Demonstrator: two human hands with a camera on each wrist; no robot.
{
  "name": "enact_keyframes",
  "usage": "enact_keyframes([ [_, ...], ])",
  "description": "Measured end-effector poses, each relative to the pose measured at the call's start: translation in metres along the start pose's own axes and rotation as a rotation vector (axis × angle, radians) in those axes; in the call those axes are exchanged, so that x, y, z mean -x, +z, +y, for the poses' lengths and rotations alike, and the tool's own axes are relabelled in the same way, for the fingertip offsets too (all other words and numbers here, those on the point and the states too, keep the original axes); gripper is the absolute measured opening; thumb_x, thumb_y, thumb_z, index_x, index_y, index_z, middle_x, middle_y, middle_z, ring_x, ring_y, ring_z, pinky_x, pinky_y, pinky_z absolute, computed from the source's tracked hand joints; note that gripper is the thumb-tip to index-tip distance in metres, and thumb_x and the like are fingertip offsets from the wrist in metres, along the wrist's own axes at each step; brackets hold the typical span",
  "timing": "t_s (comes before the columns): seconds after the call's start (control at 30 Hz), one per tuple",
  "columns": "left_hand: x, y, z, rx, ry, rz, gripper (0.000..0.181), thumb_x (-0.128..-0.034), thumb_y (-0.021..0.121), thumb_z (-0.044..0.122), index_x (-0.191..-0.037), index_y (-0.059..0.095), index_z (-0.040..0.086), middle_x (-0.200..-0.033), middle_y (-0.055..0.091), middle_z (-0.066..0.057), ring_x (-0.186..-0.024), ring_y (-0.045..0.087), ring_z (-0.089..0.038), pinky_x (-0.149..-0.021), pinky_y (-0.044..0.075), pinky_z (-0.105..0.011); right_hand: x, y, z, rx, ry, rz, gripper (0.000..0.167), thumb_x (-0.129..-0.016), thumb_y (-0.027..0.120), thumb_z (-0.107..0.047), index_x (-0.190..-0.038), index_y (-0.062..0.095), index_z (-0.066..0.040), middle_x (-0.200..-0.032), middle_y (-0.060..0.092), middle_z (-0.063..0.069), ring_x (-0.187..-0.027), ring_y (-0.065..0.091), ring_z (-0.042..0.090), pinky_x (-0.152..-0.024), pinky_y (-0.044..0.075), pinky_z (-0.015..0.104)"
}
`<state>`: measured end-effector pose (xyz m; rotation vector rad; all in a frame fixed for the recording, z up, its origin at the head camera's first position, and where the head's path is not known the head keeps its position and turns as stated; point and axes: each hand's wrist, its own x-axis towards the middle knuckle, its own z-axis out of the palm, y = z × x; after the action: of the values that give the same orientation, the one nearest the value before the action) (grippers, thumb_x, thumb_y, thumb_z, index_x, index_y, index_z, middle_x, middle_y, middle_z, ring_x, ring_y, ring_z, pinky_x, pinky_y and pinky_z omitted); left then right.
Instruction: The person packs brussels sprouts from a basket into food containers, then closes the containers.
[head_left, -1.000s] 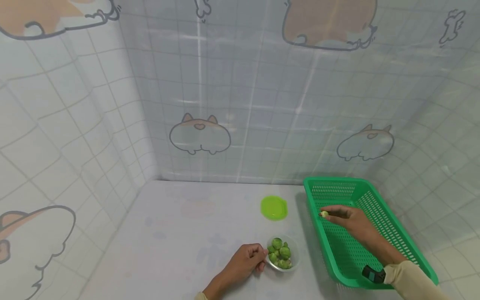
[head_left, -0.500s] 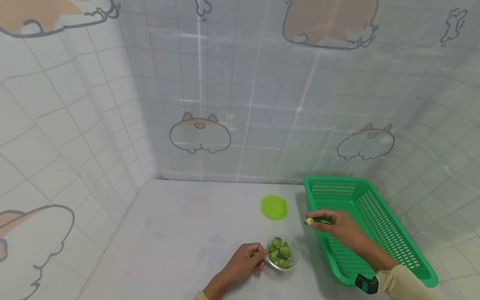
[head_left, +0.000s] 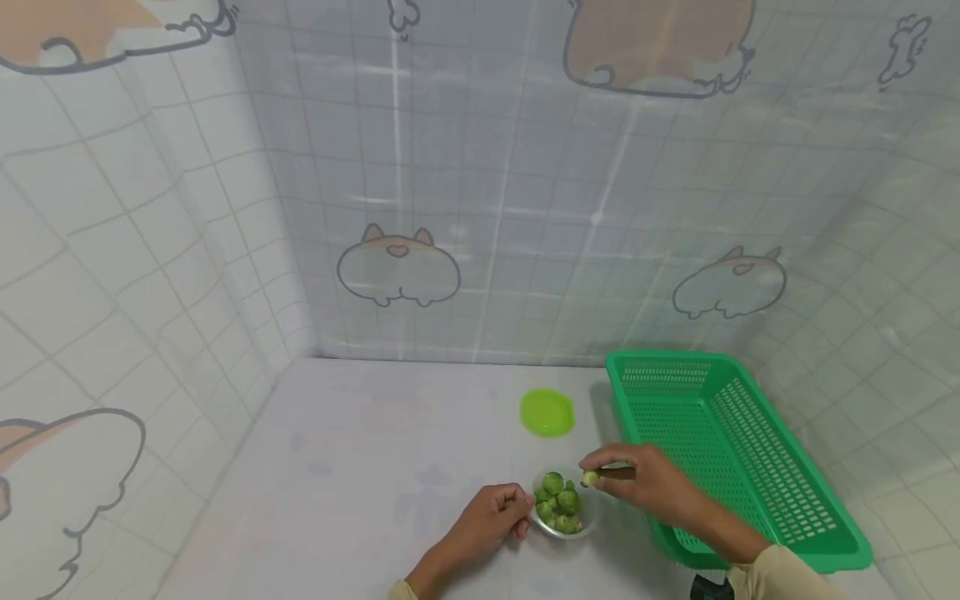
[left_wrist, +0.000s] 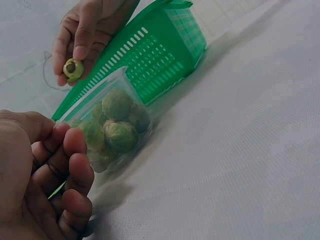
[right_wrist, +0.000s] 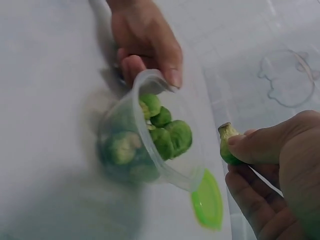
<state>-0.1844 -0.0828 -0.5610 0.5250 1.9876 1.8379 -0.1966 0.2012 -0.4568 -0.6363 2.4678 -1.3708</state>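
A clear round plastic tub (head_left: pixel 590 518) stands on the table, holding several Brussels sprouts (head_left: pixel 567 502). My left hand (head_left: pixel 489 523) pinches the tub's rim between thumb and forefinger on its left side. Just above the tub's right edge, my right hand (head_left: pixel 651 483) pinches one Brussels sprout (head_left: pixel 590 478) between thumb and fingertips. In the right wrist view that held sprout (right_wrist: pixel 229 145) shows its pale cut stem, apart from the tub. The left wrist view shows the sprouts (left_wrist: pixel 121 136) through the tub's wall.
A green perforated plastic basket (head_left: pixel 750 533) stands on the right, partly behind my right forearm; its visible floor shows no sprouts. A lime-green round lid (head_left: pixel 547 413) lies flat behind the tub. Curtain-like sheets with cartoon drawings (head_left: pixel 399 268) enclose the table's back and sides.
My right hand has moved left and toward me, from over the basket to the tub's right edge, with the sprout still pinched. The left hand and tub have stayed in place.
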Motion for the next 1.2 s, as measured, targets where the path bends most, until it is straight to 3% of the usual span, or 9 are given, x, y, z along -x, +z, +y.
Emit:
enact_keyframes([
  [0.3,0.000,-0.001,0.002,0.009,0.028,-0.009,0.035,-0.1046,0.057,0.029,-0.084,0.067,0.003,-0.070,0.065,-0.013,-0.062,0.054,-0.008,-0.064,0.044,-0.018,0.002,0.016,-0.004,0.192,-0.165,-0.078,0.027,-0.088,0.077,-0.003,-0.113,0.074,-0.013,-0.113,0.073,0.001,-0.106,0.068,0.012,-0.086,0.056,0.031],
  [0.47,0.000,-0.001,0.002,0.006,0.032,-0.007,0.035,-0.1047,0.056,0.029,-0.083,0.066,0.004,-0.068,0.064,-0.009,-0.062,0.053,-0.007,-0.064,0.044,-0.018,0.002,0.021,-0.004,0.324,-0.245,-0.107,0.029,-0.084,0.080,-0.002,-0.110,0.074,-0.015,-0.110,0.073,-0.002,-0.102,0.068,0.008,-0.083,0.056,0.027],
  [0.7,0.000,-0.001,0.003,0.012,0.015,-0.004,0.036,-0.1045,0.057,0.030,-0.083,0.066,0.003,-0.068,0.063,-0.004,-0.062,0.053,-0.007,-0.063,0.043,-0.018,0.002,0.025,-0.005,0.425,-0.269,-0.148,0.028,-0.084,0.081,-0.005,-0.108,0.074,-0.018,-0.108,0.073,-0.005,-0.101,0.067,0.007,-0.082,0.056,0.028],
  [0.9,0.000,0.000,0.004,0.022,0.013,-0.007,0.037,-0.1048,0.056,0.029,-0.084,0.065,-0.001,-0.068,0.064,-0.010,-0.062,0.053,-0.007,-0.064,0.043,-0.018,0.003,0.027,-0.006,0.503,-0.312,-0.138,0.028,-0.083,0.082,-0.005,-0.106,0.074,-0.019,-0.107,0.072,-0.007,-0.102,0.067,0.008,-0.084,0.055,0.031],
  [1.2,0.001,-0.001,0.006,0.003,0.028,-0.008,0.039,-0.1049,0.056,0.030,-0.087,0.067,-0.003,-0.069,0.064,-0.017,-0.060,0.052,-0.007,-0.063,0.044,-0.018,0.002,0.028,-0.003,0.522,-0.350,-0.120,0.030,-0.083,0.082,-0.006,-0.106,0.074,-0.022,-0.106,0.072,-0.010,-0.100,0.067,0.007,-0.082,0.056,0.030],
])
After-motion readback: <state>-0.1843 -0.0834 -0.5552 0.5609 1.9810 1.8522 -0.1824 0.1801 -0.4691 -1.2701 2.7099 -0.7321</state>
